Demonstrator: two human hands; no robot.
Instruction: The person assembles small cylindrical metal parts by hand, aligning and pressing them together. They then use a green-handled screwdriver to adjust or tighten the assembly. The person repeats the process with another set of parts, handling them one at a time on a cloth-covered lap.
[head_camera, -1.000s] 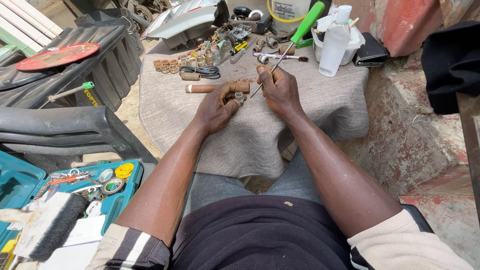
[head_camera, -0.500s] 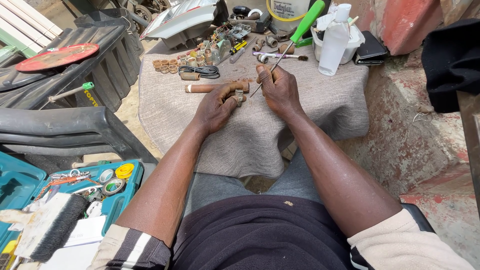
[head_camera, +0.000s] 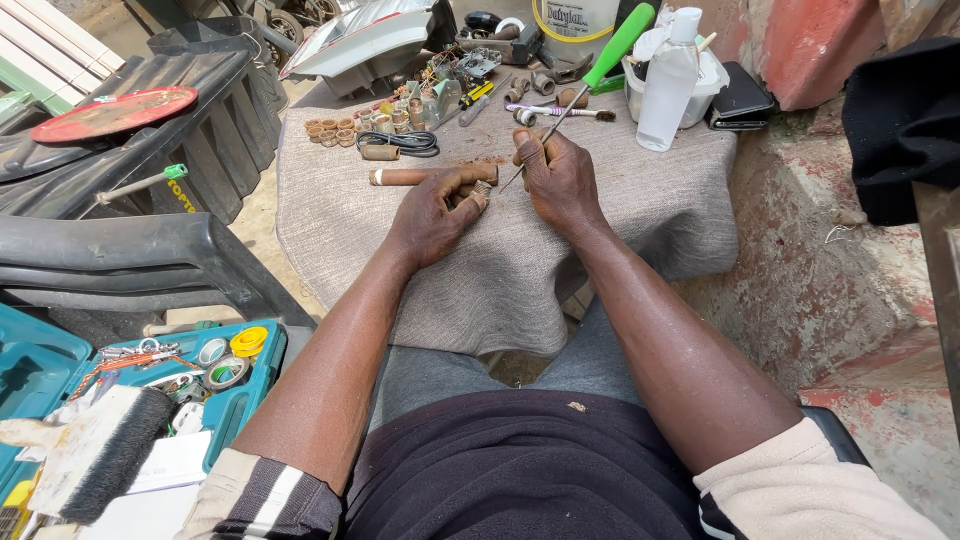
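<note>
Head view: the left hand (head_camera: 435, 210) grips a small rusty fitting (head_camera: 478, 190) while the right hand's (head_camera: 560, 180) fingers pinch a thin probe (head_camera: 545, 135) into it, cleaning seemingly unfinished, similar rings (head_camera: 335, 130) lining the far-left bench (head_camera: 600, 250).

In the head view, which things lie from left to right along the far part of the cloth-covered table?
Small brown rings → coiled black cable → green-handled screwdriver → clear plastic bottle → black wallet.

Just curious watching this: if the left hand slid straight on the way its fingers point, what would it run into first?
The left hand points up and right, toward the right hand. It would probably meet the thin metal tool that hand holds, or the hand itself; depth is hard to judge. The brown tube lies just beside its fingers.
</note>
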